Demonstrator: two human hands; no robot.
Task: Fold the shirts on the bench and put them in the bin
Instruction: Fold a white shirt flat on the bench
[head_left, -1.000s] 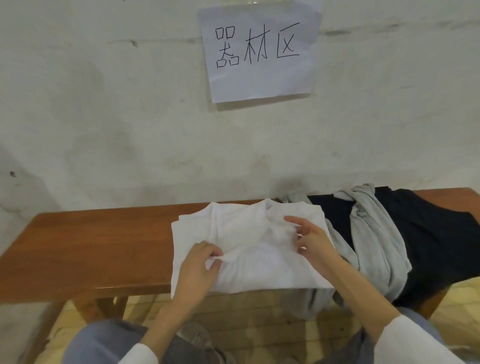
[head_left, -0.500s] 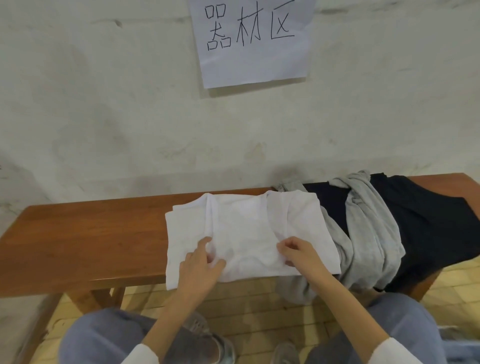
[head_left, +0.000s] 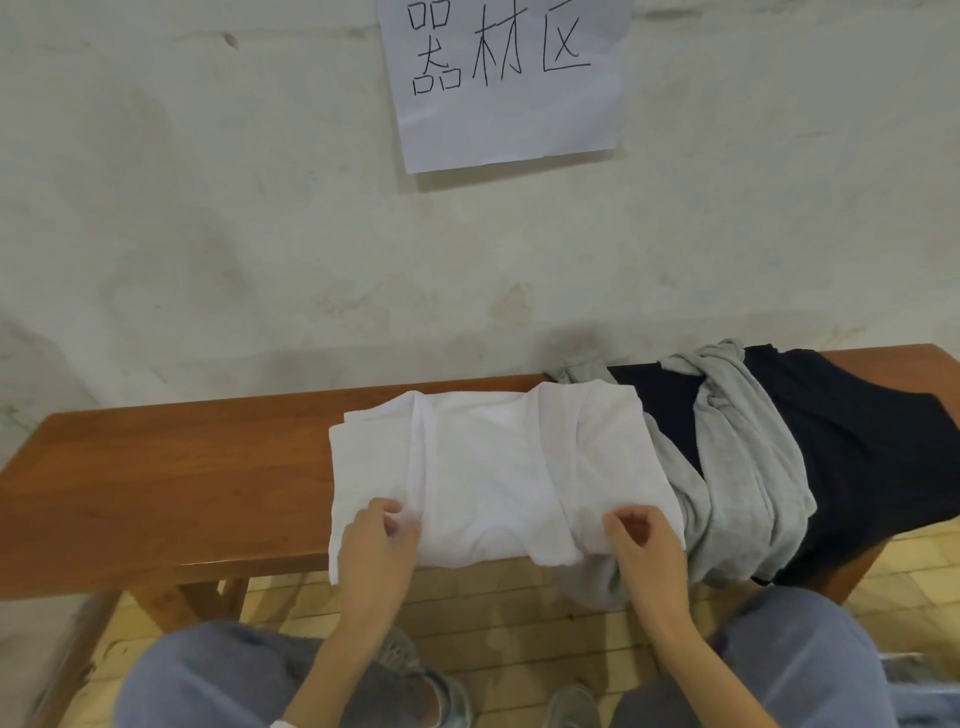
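The task looks to be in its early part; a thin white fabric shirt (head_left: 493, 467) lies partly folded on the long brown wooden bench (head_left: 182, 478), at the middle of the seat, with its near edge hanging just over the front lip; a crumpled light grey shirt (head_left: 743, 478) and a spread dark navy shirt (head_left: 857, 457) lie unfolded on the right end of the bench, the grey one draped over the dark one and touching the white one's right side; no bin shows in view, so by my judgement nothing is binned yet and three shirts remain to finish. The left hand (head_left: 374, 545) pinches the near edge of the white fabric shirt at the left crease, fingers curled into the cloth; the right hand (head_left: 644, 545) grips the same near edge at the right crease, fingers curled under. The sides seem already turned in, since two creases run front to back; as it lies, the shirt's wider span runs along the bench, left to right; a shallow curve in the near edge between the hands may be the neckline, which would point the collar toward the person, though I cannot tell for sure. A white paper sign (head_left: 509, 104) with handwritten characters hangs on the pale wall behind.
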